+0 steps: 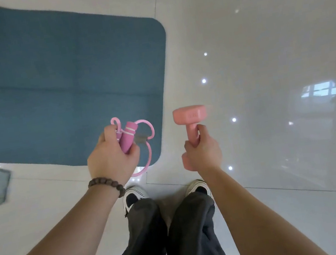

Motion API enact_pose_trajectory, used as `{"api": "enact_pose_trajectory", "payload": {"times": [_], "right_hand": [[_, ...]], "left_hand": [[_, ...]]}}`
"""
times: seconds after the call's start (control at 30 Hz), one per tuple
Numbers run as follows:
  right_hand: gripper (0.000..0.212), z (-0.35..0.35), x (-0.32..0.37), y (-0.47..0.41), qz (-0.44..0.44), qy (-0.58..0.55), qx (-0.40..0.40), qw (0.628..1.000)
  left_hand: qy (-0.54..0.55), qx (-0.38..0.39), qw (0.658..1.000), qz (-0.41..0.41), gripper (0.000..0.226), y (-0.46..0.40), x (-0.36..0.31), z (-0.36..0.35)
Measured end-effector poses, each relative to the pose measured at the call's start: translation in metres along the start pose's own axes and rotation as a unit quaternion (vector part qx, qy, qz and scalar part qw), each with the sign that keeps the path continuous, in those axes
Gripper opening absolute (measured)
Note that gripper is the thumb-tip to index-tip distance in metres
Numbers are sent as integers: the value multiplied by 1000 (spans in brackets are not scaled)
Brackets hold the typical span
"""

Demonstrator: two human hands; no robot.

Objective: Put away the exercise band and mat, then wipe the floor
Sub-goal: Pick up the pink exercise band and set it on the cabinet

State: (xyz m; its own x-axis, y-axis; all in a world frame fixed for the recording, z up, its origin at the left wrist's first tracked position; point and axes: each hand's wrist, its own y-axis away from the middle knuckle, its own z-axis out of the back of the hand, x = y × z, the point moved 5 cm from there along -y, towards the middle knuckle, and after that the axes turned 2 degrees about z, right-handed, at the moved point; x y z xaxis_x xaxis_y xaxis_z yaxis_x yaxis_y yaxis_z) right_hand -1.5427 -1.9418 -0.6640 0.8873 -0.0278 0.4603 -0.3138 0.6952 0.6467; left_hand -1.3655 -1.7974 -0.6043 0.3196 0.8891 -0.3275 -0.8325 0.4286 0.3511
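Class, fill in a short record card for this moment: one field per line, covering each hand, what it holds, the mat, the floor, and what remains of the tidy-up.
left hand: grips the pink exercise band, its loops hanging out of the grip
right hand: grips the pink dumbbell by its bar
mat: blue, unrolled, flat on the floor, ahead and to the left
floor: glossy pale tiles with light reflections
person: standing, dark trousers, white-toed shoes, bead bracelet on left wrist
remaining: mat not yet put away; no wiping cloth in view

A pink dumbbell [191, 121], black-and-white shoes [132, 198] and a beaded bracelet [105, 183] above glossy tiles.
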Motion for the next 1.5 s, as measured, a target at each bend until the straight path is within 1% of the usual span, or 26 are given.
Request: {"api": "enact_pose_trajectory", "payload": {"times": [0.17,0.3,0.4,0.53,0.6,0.67,0.83,0.93,1.07,1.27,1.37,1.5], "right_hand": [[29,117,60,104,13,-3,-11,1000],[28,205,97,181,23,4,-25,999],[26,263,109,226,25,2,-44,999],[30,330,107,272,26,-3,-75,997],[31,351,103,282,28,-3,-80,996],[31,377,94,292,26,0,-95,995],[29,434,71,298,14,-9,-122,992],[24,466,64,297,4,-2,-146,989],[24,507,60,284,-3,-18,-175,984],[26,561,61,230,-14,-17,-206,978],[26,590,66,187,-20,-28,-211,977],[26,638,86,124,-22,-48,-207,977]], "left_hand": [[3,-5,999,-39,36,47,-72,119],[17,-22,998,-48,35,82,-127,212],[34,-21,997,-59,34,106,-165,266],[51,-25,996,-71,35,136,-214,316],[59,-29,996,-65,34,144,-230,326],[67,-32,994,-76,34,155,-252,332],[65,-26,991,-118,41,175,-313,333],[66,-15,987,-144,40,181,-348,330],[66,-11,981,-182,38,172,-400,328],[69,-5,971,-230,37,128,-488,318],[72,-1,969,-237,28,94,-537,311],[71,3,970,-232,25,43,-606,308]]}}
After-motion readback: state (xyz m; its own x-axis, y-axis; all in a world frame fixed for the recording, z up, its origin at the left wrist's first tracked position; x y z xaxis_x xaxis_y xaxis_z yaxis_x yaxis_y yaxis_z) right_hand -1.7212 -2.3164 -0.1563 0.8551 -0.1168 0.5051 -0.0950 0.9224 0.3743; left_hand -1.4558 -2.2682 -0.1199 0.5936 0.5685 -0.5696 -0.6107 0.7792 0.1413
